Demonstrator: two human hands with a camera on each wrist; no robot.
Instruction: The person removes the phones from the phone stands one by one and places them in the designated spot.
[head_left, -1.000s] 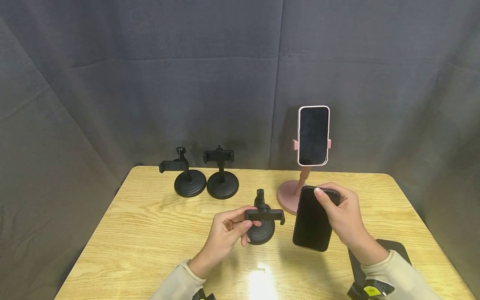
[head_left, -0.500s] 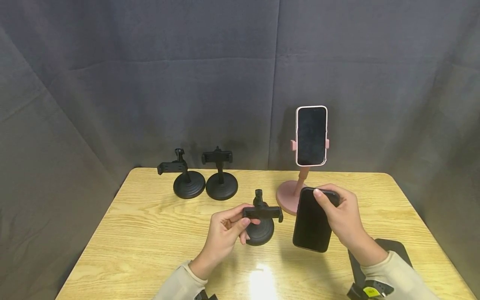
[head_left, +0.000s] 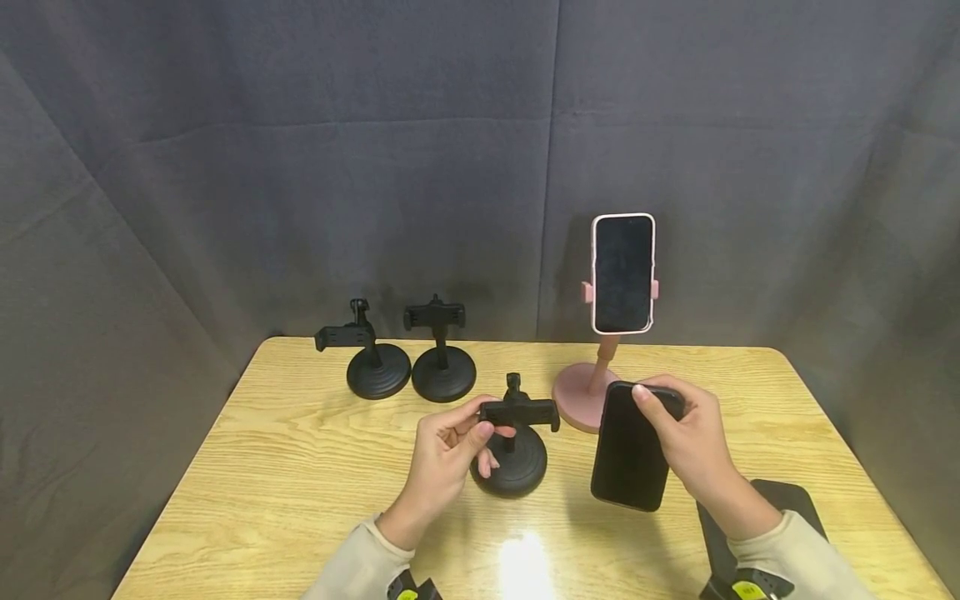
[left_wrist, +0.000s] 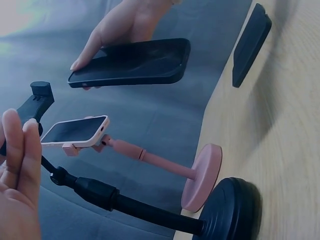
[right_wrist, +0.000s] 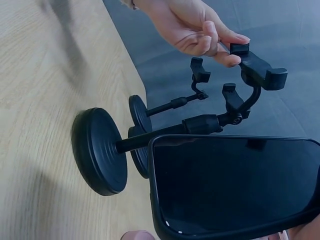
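My left hand point(head_left: 448, 454) pinches the left end of the clamp on a black phone stand point(head_left: 519, 412), thumb in front and fingers behind. The stand's round base point(right_wrist: 100, 150) rests on the table, as the right wrist view shows. In my right hand point(head_left: 692, 425) is a black phone point(head_left: 633, 450), held by its upper end with the thumb across the front, screen toward me. The phone hangs in the air to the right of the clamp, apart from it. Behind it stands a pink phone stand point(head_left: 576, 392) bearing a phone in a pink case point(head_left: 624, 273).
Two more black phone stands point(head_left: 378, 371) point(head_left: 444, 372) stand side by side at the table's back left. Another dark phone-like slab point(head_left: 787, 508) lies under my right wrist. A grey curtain point(head_left: 375, 167) hangs behind the wooden table point(head_left: 300, 483).
The clamp under my left hand has risen slightly and shifted left, showing more of the stem and base. My right hand and the phone have moved slightly down and right.
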